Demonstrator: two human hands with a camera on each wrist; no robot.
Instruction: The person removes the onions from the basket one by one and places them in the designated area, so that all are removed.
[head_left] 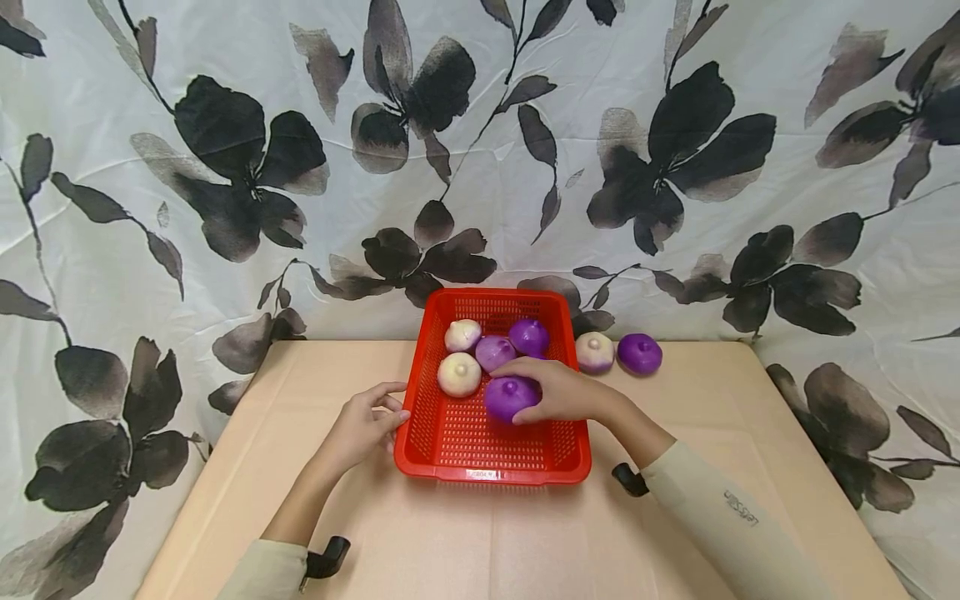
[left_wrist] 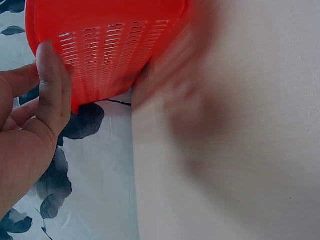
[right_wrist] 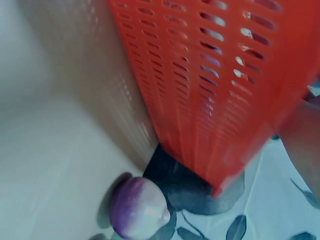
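A red plastic basket (head_left: 491, 475) stands near the table's far edge with several purple and whitish onions in it. At the basket's left rim, my left hand (head_left: 367, 427) holds the edge with thumb and fingers; the left wrist view shows those fingers (left_wrist: 48, 85) against the red side. Inside the basket, my right hand (head_left: 561, 390) grips a purple onion (head_left: 506, 400) from its right side. Behind that onion sit a lilac onion (head_left: 495, 352), a deep purple one (head_left: 529, 336), and two pale ones, a nearer (head_left: 459, 375) and a farther (head_left: 462, 335).
Right of the basket, a white-and-purple onion (head_left: 595, 352) and a purple onion (head_left: 640, 354) lie on the table (head_left: 420, 533). A floral cloth (head_left: 540, 208) hangs behind the table. In the right wrist view, the basket's slotted wall (right_wrist: 200, 90) hides the right hand's fingers.
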